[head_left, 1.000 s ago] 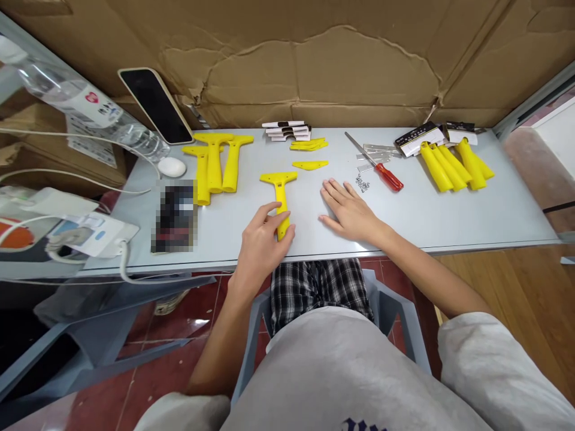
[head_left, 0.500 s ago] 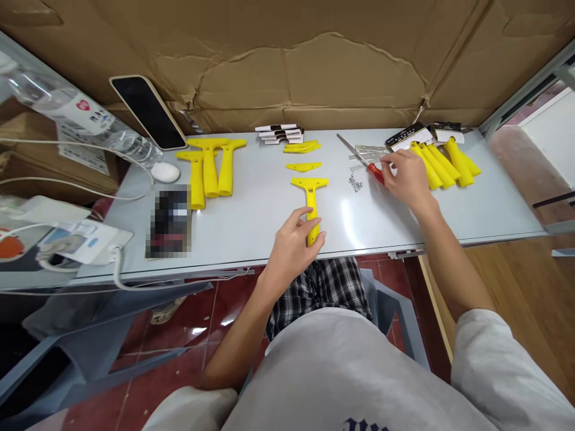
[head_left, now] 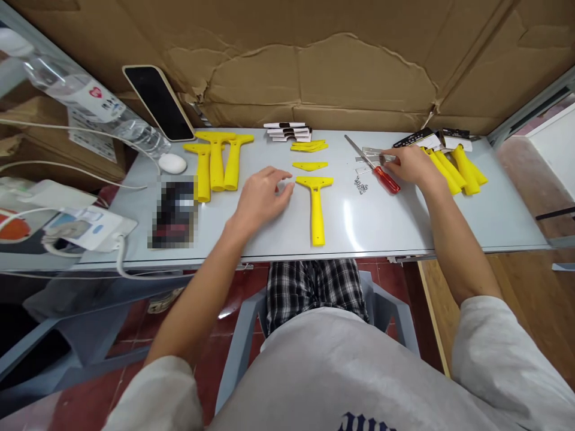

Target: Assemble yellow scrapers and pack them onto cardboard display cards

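Note:
A yellow T-shaped scraper handle (head_left: 315, 203) lies alone on the grey table (head_left: 404, 221), head away from me. My left hand (head_left: 260, 197) hovers open just left of its head, holding nothing. My right hand (head_left: 408, 164) reaches to the back right and touches the thin metal blades (head_left: 375, 154), its fingertips pinched at them; whether it grips one I cannot tell. A red-handled screwdriver (head_left: 381, 173) lies just below that hand. Small screws (head_left: 361, 187) sit beside it. A yellow cover piece (head_left: 309, 166) lies just beyond the handle.
Three yellow handles (head_left: 218, 161) lie at the back left, several finished yellow scrapers (head_left: 460, 169) at the back right. Stacked cards (head_left: 287, 130), more yellow covers (head_left: 308, 145), a phone (head_left: 159, 103), a white mouse (head_left: 173, 163) and a water bottle (head_left: 85, 99) line the back. Cardboard stands behind.
My left hand has let go of the yellow handle and moved up to the left of its head. My right hand has shifted from the screwdriver to the metal blades.

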Available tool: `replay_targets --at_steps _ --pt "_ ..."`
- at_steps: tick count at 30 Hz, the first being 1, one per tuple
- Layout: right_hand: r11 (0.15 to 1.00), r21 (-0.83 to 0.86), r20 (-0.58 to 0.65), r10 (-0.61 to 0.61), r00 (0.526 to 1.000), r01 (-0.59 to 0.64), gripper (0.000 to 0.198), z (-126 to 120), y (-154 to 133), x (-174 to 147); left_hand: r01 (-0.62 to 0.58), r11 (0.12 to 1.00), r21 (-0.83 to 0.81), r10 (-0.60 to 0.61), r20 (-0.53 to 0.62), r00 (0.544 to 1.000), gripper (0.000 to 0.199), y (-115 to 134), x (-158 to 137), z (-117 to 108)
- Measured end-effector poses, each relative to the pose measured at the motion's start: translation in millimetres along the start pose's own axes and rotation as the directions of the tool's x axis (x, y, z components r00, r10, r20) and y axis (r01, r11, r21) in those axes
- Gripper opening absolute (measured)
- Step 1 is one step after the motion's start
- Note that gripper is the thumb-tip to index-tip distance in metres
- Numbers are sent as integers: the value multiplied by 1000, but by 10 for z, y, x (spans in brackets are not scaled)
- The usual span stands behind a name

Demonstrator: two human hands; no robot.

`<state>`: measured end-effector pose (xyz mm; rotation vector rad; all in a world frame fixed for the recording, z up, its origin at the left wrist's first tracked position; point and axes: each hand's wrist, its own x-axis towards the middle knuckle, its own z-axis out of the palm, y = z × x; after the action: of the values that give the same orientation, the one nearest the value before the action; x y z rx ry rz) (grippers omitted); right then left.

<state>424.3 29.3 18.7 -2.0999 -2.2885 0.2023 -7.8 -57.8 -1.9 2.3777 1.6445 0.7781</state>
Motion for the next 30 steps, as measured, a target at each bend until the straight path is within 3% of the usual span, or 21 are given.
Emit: replay_targets --at_steps 4,7,12,22,30 --pt "1000 -7 -4 -18 1000 18 58 29 43 34 -64 998 -15 65 141 988 41 -416 430 67" --pt "999 21 -18 -30 999 31 56 54 71 32 -56 997 -60 61 92 994 38 -530 536 166" --pt "997 79 -7 1 1000 -1 50 53 50 11 0 991 -135 -1 -5 1000 30 -555 448 228" --pt "999 -41 -94 17 995 -21 55 -2 -35 -130 -37 985 -170 40 12 999 31 -554 391 144" --pt "998 -65 -30 15 999 -17 52 25 -69 -117 -57 983 -172 59 11 998 30 -558 376 158"
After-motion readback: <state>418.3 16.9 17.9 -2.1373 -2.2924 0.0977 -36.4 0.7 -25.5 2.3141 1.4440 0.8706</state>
